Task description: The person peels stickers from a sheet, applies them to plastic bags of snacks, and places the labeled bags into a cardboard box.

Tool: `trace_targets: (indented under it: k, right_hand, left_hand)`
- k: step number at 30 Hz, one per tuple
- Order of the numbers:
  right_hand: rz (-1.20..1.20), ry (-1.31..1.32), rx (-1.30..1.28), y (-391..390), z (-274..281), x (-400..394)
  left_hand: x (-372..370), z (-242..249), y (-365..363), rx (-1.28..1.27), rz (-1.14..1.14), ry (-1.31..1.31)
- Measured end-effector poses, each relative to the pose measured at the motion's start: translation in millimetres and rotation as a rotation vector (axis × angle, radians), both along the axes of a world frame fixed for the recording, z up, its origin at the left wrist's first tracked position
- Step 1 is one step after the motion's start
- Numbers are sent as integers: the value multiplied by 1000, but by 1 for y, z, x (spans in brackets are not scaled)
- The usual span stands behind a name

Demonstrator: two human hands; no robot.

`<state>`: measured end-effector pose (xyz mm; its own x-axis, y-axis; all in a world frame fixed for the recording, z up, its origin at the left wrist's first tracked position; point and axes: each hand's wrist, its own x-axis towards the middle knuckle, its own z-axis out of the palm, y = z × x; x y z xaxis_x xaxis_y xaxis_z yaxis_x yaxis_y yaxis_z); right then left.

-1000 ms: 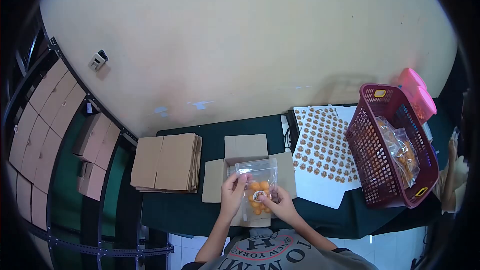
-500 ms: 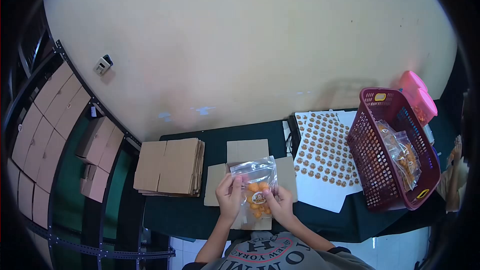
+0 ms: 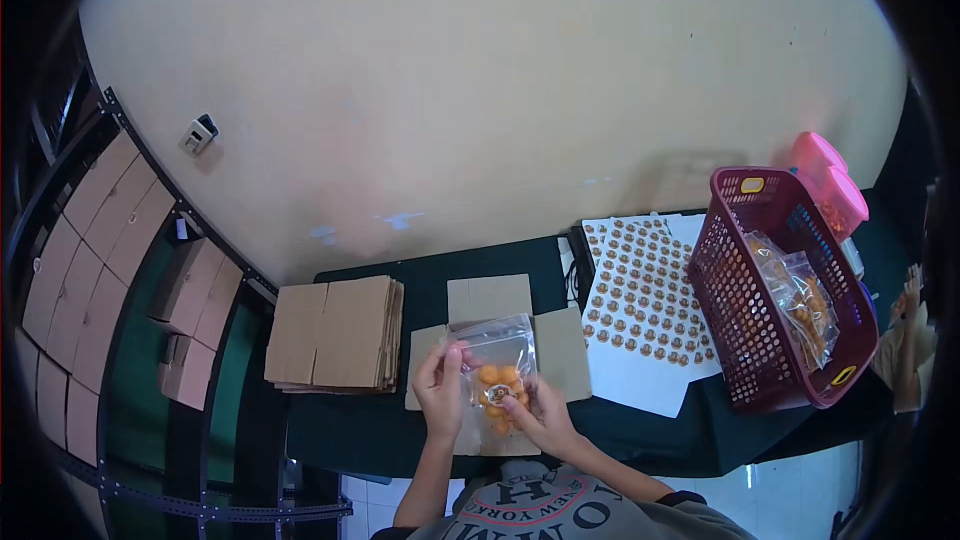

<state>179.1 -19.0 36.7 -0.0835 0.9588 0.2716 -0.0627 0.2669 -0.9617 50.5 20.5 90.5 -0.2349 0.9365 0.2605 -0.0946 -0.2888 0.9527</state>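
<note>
A clear zip bag (image 3: 508, 345) with round orange snack balls and a round label is held up between my hands. My left hand (image 3: 438, 390) pinches the bag's left edge near the top. On the right side, my right hand (image 3: 545, 418) grips the bag, its thumb lying on or beside the label (image 3: 498, 395). Behind and below the bag lies an open cardboard box (image 3: 562, 350) with its flaps spread out; the bag and my hands hide its middle.
Flat folded cartons (image 3: 335, 330) are stacked at left. Sticker sheets (image 3: 650, 290) lie right of the box, beside a maroon basket (image 3: 730, 330) holding bagged snacks. Pink containers (image 3: 835, 190) stand behind it. Boxes fill a shelf (image 3: 110, 230) at far left. Another person's hand (image 3: 910, 290) shows at far right.
The bag and both hands have shifted slightly left in view. My right thumb has moved onto or close to the label. Both hands still hold the bag.
</note>
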Motion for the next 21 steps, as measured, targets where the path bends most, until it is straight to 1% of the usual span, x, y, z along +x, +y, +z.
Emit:
trace_targets:
  k: [3, 5, 6, 7, 8, 9, 10, 11, 12, 13, 14, 16, 18, 19, 20, 21]
  right_hand:
    - [-53, 67, 12, -5, -3, 1]
    - [73, 23, -111, -7, -5, 17]
    - [73, 21, -111, -5, -4, 19]
    - [-64, -68, 10, -2, 1, 21]
    - [-201, -158, 131, 2, 7, 24]
    - [-272, -225, 214, 6, 17, 28]
    - [-269, -229, 214, 9, 28, 33]
    - [-277, -439, 286, 11, 39, 36]
    - [-283, -650, 358, 13, 45, 38]
    - [-153, -645, 339, 16, 43, 38]
    - [-153, -648, 338, 18, 35, 35]
    - [45, -482, 249, 18, 27, 24]
    - [16, -512, 281, 17, 31, 18]
    - [-15, -538, 258, 17, 32, 13]
    - [-47, -562, 235, 17, 33, 8]
    - [-89, -608, 270, 16, 32, 1]
  left_hand:
    - [0, -6, -1, 25, 1, -31]
    - [-9, -4, 2, 43, 41, -39]
    - [-17, -3, 4, 61, 80, -45]
    - [-27, -7, 7, 100, 57, 59]
    - [-30, -7, 6, 99, 57, 58]
    - [-31, -8, 4, 124, -11, 278]
    - [-32, -7, 2, 150, -78, 498]
    - [-26, -7, -2, 60, -184, 496]
    - [-21, -12, -2, 60, -183, 492]
    - [-17, -21, -2, 137, -282, 551]
    - [-12, -26, -2, 213, -381, 609]
    - [-6, -28, -4, 194, -341, 608]
    - [-9, -38, 1, 296, -186, 687]
    - [-9, -42, 1, 293, -184, 686]
    - [-9, -45, 1, 253, -119, 624]
    - [-9, -47, 1, 216, -56, 563]
